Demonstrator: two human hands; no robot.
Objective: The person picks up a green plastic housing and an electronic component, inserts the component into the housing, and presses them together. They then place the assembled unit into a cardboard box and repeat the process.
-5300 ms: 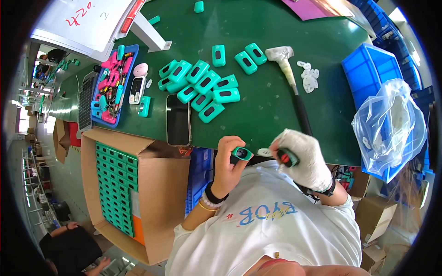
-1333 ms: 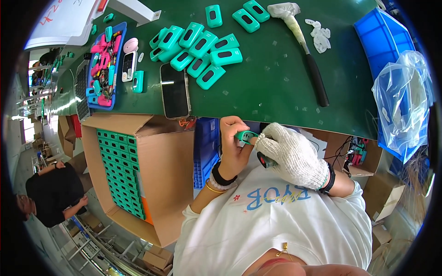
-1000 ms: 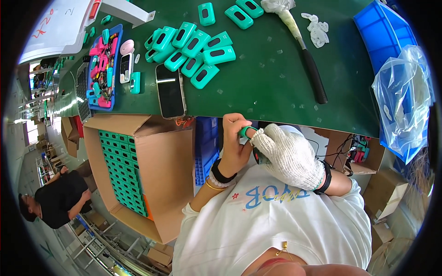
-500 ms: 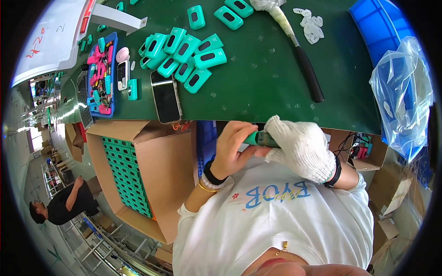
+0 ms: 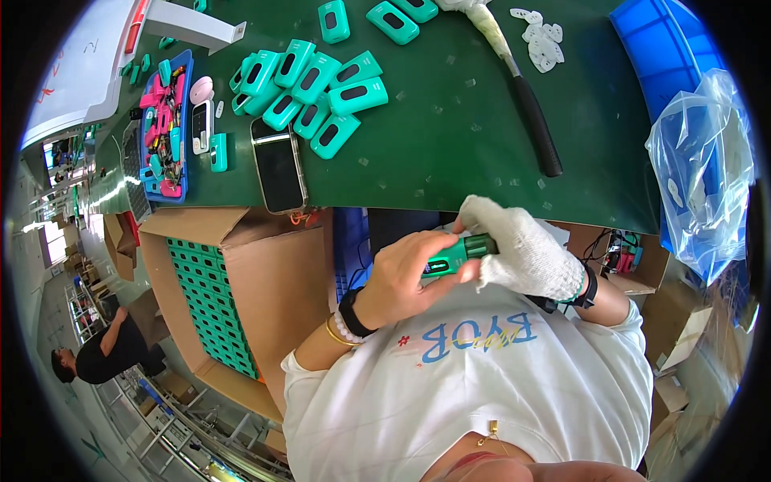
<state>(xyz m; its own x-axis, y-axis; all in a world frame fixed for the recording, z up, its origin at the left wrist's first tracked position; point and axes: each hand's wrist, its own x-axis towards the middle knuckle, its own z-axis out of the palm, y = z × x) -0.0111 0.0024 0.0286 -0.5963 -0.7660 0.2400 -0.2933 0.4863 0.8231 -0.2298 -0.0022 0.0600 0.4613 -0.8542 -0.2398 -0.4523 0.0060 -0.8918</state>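
Just off the table's near edge, a small teal device [image 5: 451, 257] with a lit oval display is held between both hands. My bare left hand [image 5: 401, 277] pinches its left end between thumb and fingers. White knitted glove covers my right hand [image 5: 526, 253], whose fingers close round the device's darker, see-through end. That end is partly hidden by the glove. Beyond them, a pile of similar teal devices [image 5: 313, 76] lies on the green table [image 5: 450, 153], and a phone [image 5: 279, 169] rests near the edge.
A black-handled hammer [image 5: 536, 124] with a wrapped head lies right of the pile. White plastic pieces [image 5: 543, 48] and a bag-draped blue bin [image 5: 654, 48] are farther right. Left stand a blue tray [image 5: 186, 173] of mixed parts and a carton [image 5: 277, 297] holding rows of teal devices.
Both hands have turned the device so its lit display now faces up. My left hand has shifted slightly lower, and the table things sit a little farther left in view.
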